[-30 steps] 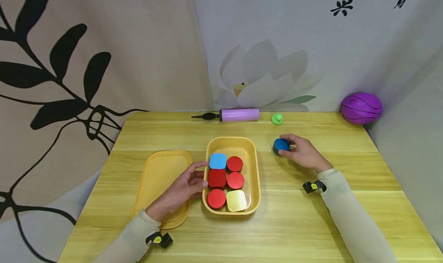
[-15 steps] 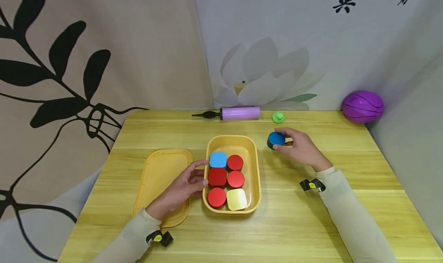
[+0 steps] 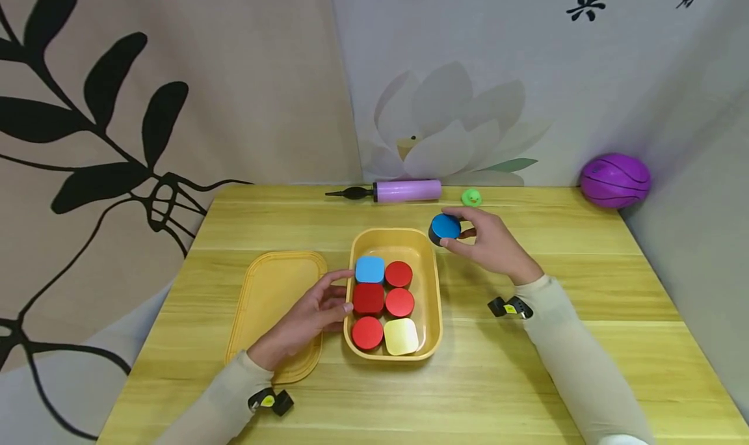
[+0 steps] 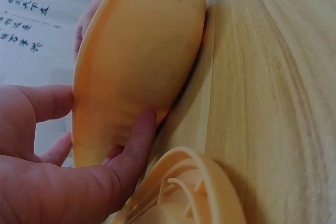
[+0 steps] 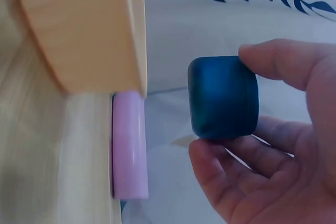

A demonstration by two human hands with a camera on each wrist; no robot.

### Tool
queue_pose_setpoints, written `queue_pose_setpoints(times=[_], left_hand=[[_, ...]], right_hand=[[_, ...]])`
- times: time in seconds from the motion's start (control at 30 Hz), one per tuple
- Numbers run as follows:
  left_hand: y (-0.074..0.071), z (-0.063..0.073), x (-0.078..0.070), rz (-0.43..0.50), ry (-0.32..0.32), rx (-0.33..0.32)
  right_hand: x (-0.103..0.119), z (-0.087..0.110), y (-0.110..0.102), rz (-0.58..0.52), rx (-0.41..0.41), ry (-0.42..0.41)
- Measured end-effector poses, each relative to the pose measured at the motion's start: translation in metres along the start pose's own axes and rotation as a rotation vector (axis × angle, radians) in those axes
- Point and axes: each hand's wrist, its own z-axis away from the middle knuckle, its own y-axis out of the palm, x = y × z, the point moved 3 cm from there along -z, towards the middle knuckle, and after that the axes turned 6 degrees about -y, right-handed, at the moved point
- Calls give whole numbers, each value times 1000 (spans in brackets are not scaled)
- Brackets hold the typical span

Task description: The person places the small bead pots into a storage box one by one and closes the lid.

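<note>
My right hand [image 3: 494, 245] pinches a dark blue round block [image 3: 446, 226] between thumb and fingers, just off the far right corner of a yellow box [image 3: 437, 289]. In the right wrist view the blue block [image 5: 224, 98] shows its rounded side, raised above the table. Fingers and thumb of my left hand [image 3: 304, 320] touch the left wall of the box. The left wrist view has the fingertips right at the outer side of the box [image 4: 142, 40]. Inside lie a light blue square block [image 3: 370, 270], a red square block [image 3: 368, 298], a yellow square block [image 3: 401, 337] and three red round blocks [image 3: 398, 274].
Partly under my left forearm lies a yellow lid [image 3: 281, 282], left of the box. A purple hand pump [image 3: 406, 191], a green toy duck [image 3: 471, 197] and a purple ball [image 3: 616, 181] line the table's back edge, before a printed curtain [image 3: 263, 74].
My right hand has carried the blue round block leftward and slightly back toward the box. The left hand has stayed at the box's left wall.
</note>
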Motion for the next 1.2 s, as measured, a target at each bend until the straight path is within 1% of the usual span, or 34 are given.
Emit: queue_pose_setpoints(times=[0.2,0.33,0.43,0.6,0.77,1.03,1.2], left_hand=[[0,0,-1,5,0,10],[0,-1,-1,7,0,17],[1,-1,-1,13,4,19],[2,-1,0,9,19,21],[2,-1,2,10,24,25],[0,-1,1,14,23,23],[0,-1,0,15,13,16]], right_hand=[[12,-11,14,-22,10,-51],[18,-21,25,-48,23,-68],[21,-29,34,-73,31,-73],[21,-40,52,-95,70,-49],[19,-46,68,-47,99,-42],[20,-49,83,90,89,-93],[22,-48,88,162,105,-68]])
